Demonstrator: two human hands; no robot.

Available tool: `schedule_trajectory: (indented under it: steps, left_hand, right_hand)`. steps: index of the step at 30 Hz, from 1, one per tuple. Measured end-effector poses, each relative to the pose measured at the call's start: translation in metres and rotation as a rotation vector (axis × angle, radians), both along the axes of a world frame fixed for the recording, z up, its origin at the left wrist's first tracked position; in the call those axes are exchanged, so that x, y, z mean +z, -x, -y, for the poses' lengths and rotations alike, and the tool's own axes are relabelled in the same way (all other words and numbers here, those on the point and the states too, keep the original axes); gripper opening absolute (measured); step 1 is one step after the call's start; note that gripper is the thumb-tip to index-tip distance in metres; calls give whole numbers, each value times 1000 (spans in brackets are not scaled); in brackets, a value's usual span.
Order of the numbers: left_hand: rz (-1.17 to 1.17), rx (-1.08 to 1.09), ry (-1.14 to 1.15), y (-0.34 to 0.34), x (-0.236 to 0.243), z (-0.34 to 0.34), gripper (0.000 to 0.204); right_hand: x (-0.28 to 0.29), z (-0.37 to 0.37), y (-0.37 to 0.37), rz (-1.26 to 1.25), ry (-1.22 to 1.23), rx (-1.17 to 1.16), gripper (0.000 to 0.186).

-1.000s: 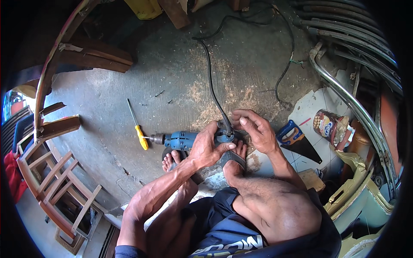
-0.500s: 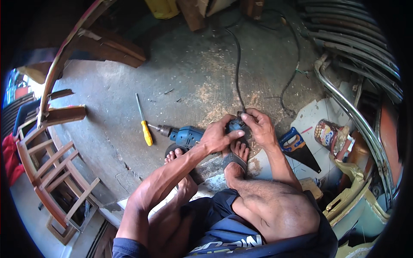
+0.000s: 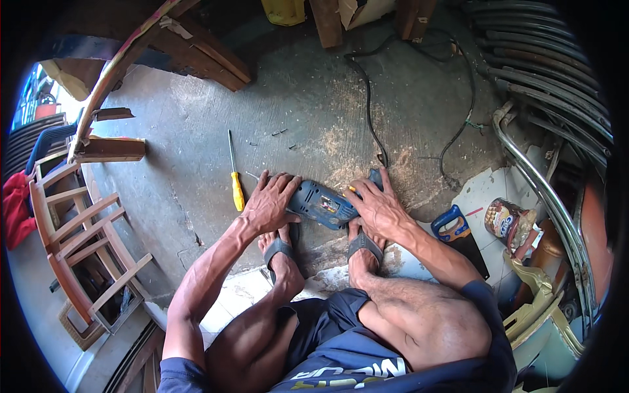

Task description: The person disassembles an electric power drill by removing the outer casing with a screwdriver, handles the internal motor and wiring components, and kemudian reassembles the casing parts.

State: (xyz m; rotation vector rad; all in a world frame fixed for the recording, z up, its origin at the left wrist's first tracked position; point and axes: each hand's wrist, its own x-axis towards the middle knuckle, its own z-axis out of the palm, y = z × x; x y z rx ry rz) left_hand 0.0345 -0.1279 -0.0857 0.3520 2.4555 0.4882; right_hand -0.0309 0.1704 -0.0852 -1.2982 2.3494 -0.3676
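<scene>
A blue corded power drill lies sideways over my sandalled feet, its thin bit pointing left. My left hand is closed over the chuck end, hiding the chuck. My right hand grips the handle end, where the black cord comes out and runs away across the floor. Just left of the bit lies a yellow-handled screwdriver, and a few small screws or bits lie beyond it.
Right: a blue-handled saw and a food tin on broken tiles, bent metal tubes and stacked frames. Left: wooden chair frames and a red cloth. Sawdust covers part of the concrete; wooden posts stand at the back.
My left hand has moved forward from the drill's rear to its chuck end. My right hand has shifted onto the handle end, and the drill body now shows its labelled side.
</scene>
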Motion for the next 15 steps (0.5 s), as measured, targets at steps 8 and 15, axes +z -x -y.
schedule_trajectory:
  steps: [8, 15]
  left_hand:
    - [1, -21, 52, -3, -14, -21, 91]
    - [-148, -348, 115, 1, 8, -73, 90]
  right_hand:
    - [-32, -15, 9, -136, 40, 41, 40]
    - [-28, -16, 10, -248, 70, 172, 35]
